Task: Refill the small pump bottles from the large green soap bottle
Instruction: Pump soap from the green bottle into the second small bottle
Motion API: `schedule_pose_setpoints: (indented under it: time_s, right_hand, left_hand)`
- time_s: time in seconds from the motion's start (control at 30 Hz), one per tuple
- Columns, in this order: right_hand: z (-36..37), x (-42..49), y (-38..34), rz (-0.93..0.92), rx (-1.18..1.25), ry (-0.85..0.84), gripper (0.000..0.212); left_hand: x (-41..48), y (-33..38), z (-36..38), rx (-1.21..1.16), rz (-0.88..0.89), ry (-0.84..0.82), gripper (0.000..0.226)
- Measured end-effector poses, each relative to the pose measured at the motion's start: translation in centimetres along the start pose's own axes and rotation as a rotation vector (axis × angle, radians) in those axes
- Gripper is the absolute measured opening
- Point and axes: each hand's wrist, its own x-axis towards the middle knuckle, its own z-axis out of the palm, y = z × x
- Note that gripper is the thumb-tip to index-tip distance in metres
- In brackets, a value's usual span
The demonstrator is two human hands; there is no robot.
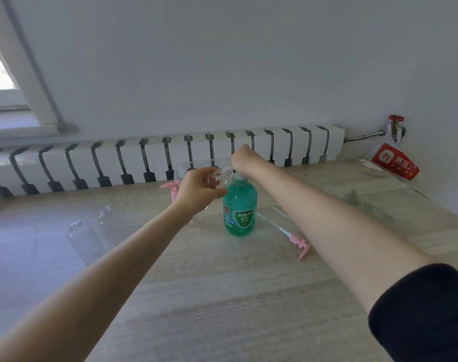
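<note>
On the tabletop (222, 296), one pink pump (298, 242) lies on the right and two clear small bottles (83, 239) stand on the left. The green soap bottle (239, 205) stands upright mid-table, its shield label reading "抑菌". The left hand (199, 190) grips a third clear bottle (220, 177), tilted toward the green bottle's top. The right hand (242, 158) sits over that top, and I cannot tell how its fingers lie. A second pink pump (170, 188) lies behind the left hand. Farther off hangs a red bag (395, 164), its white writing unreadable.

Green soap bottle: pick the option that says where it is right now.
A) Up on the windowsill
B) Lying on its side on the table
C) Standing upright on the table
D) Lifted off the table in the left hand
C: the green soap bottle stands upright on the table, with the right hand at its pump top and the left hand holding a small clear bottle beside it.
</note>
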Motion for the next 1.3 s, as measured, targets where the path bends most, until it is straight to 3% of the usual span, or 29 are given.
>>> schedule_pose_setpoints:
  time_s: [0.37,0.53,0.6,0.83,0.97,1.07,1.3]
  right_hand:
    - [0.1,0.3,0.1,-0.014,-0.084,-0.036,0.042]
    - [-0.7,-0.5,0.6,-0.127,-0.120,-0.023,0.032]
    - [-1.1,-0.9,0.3,-0.128,-0.115,-0.011,0.022]
    - [-2.1,-1.7,-0.8,-0.089,-0.167,-0.007,0.031]
    - [-1.8,-1.8,-0.9,-0.057,-0.110,-0.025,0.021]
    - [-1.6,-1.5,-0.8,-0.054,-0.023,-0.052,0.031]
    - [-0.8,-1.3,-0.5,-0.012,-0.068,-0.083,0.043]
  left_hand:
    - [0.2,0.0,-0.2,-0.017,-0.007,-0.018,0.051]
    - [0.3,-0.1,-0.2,-0.016,-0.004,-0.012,0.050]
    - [0.4,0.1,-0.2,-0.020,0.002,-0.009,0.050]
    - [0.4,0.7,-0.5,-0.013,0.015,-0.003,0.048]
    - [0.3,0.7,-0.6,-0.003,0.023,-0.001,0.050]
    - [0.3,0.7,-0.5,0.005,0.026,-0.003,0.051]
    - [0.2,0.0,-0.3,0.000,0.010,-0.008,0.054]
